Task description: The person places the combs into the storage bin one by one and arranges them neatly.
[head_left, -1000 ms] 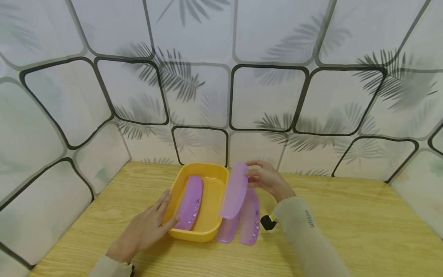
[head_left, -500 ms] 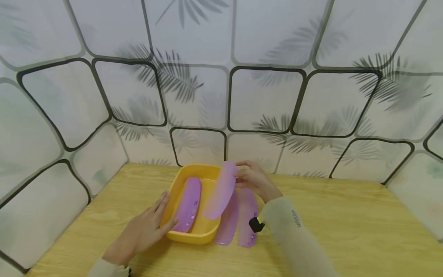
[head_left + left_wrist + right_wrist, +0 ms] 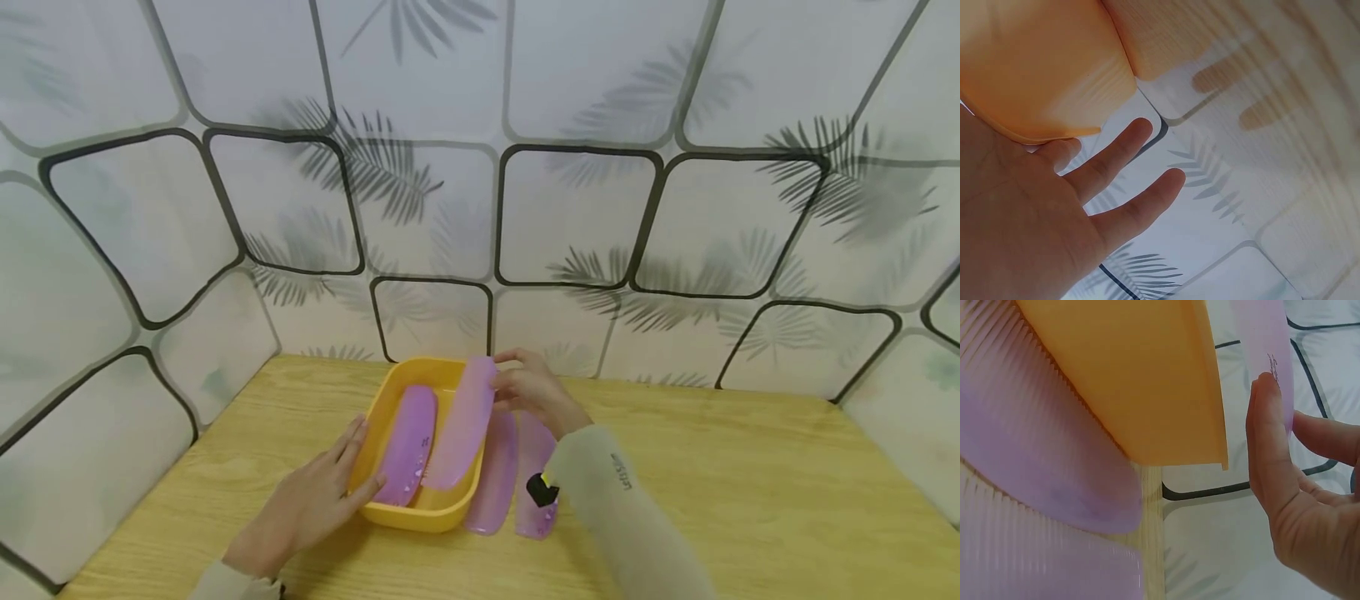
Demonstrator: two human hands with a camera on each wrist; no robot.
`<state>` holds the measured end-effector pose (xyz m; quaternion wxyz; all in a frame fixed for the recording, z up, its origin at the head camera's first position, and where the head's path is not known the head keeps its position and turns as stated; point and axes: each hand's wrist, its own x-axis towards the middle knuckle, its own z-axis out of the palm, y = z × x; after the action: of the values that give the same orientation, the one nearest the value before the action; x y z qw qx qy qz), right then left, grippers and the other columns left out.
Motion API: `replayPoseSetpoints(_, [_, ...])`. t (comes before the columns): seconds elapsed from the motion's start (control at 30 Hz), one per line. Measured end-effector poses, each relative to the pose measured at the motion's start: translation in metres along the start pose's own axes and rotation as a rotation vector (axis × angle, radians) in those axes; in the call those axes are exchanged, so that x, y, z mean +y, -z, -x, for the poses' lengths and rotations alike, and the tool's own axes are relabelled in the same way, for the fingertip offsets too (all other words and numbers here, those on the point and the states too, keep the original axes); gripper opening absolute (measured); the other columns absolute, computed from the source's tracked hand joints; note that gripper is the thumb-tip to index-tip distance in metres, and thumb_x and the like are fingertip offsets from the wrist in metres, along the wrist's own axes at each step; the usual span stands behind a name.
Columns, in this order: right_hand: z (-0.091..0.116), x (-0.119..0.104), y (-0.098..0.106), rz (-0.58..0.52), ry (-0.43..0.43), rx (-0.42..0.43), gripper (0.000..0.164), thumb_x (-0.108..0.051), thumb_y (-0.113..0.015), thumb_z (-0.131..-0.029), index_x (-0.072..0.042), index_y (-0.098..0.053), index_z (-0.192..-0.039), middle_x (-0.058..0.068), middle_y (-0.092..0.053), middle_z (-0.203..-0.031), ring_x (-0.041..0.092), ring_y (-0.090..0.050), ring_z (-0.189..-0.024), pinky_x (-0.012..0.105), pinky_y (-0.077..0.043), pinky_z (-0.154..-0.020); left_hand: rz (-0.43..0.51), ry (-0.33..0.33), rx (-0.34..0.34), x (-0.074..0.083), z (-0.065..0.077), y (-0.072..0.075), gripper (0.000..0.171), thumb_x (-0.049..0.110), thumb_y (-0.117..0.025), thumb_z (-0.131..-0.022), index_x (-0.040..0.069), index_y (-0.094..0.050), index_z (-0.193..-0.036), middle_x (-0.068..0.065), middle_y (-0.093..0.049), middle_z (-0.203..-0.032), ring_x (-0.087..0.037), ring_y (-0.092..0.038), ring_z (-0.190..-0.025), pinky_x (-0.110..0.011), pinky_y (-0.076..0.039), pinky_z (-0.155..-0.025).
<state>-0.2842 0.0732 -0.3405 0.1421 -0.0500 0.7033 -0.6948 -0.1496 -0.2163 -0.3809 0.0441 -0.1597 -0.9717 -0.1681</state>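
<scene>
A translucent purple comb [image 3: 461,425] slants over the right part of a yellow plastic basin [image 3: 416,518]. My right hand [image 3: 536,390] pinches its far end between thumb and fingers, seen close in the right wrist view above the basin's rim. Another purple comb [image 3: 408,446] lies inside the basin along its left side. My left hand [image 3: 311,492] rests against the basin's left wall, thumb at the near-left rim; the left wrist view has its fingers [image 3: 1129,206] straight and spread. Two more combs, one comb [image 3: 495,479] and another comb [image 3: 534,467], lie right of the basin, partly covered by the right arm.
The basin and combs are on a light wood-grain table [image 3: 720,483]. A patterned cloth wall [image 3: 577,217] stands close behind the table and along its sides. A small black object [image 3: 542,490] is at the right sleeve's cuff.
My right hand has carried the pinched comb leftward, from beyond the basin's right rim to over its inside, and its near end is lower. The left hand stays at the basin.
</scene>
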Motion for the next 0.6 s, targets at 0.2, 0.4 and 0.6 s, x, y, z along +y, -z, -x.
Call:
replayPoseSetpoints(0.2, [-0.001, -0.001, -0.008, 0.049, -0.033, 0.004, 0.044, 0.013, -0.059, -0.089, 0.008, -0.05, -0.132, 0.015, -0.066, -0.083, 0.022, -0.066, -0.067, 0.035, -0.061, -0.066, -0.008, -0.003, 0.008, 0.0, 0.0, -0.001, 0.081, 0.051, -0.051, -0.103, -0.005, -0.027, -0.157, -0.022, -0.028, -0.162, -0.047, -0.05, -0.13, -0.06, -0.048, -0.1])
replayPoseSetpoints(0.4, [-0.004, -0.001, -0.011, 0.084, -0.043, 0.003, 0.044, 0.014, -0.058, -0.089, 0.01, -0.05, -0.132, 0.016, -0.064, -0.08, 0.022, -0.065, -0.066, 0.033, -0.061, -0.062, 0.003, -0.006, 0.004, 0.0, -0.002, 0.001, 0.08, 0.051, -0.05, -0.104, -0.005, -0.027, -0.157, -0.022, -0.027, -0.162, -0.047, -0.05, -0.131, -0.06, -0.048, -0.099])
replayPoseSetpoints(0.6, [-0.001, -0.004, -0.021, 0.234, -0.014, 0.062, 0.041, 0.015, -0.058, -0.085, 0.012, -0.055, -0.126, 0.02, -0.066, -0.083, 0.023, -0.067, -0.065, 0.032, -0.061, -0.058, 0.02, 0.008, -0.018, 0.0, -0.001, 0.002, 0.082, 0.051, -0.05, -0.104, -0.005, -0.026, -0.157, -0.023, -0.027, -0.162, -0.048, -0.05, -0.13, -0.061, -0.048, -0.098])
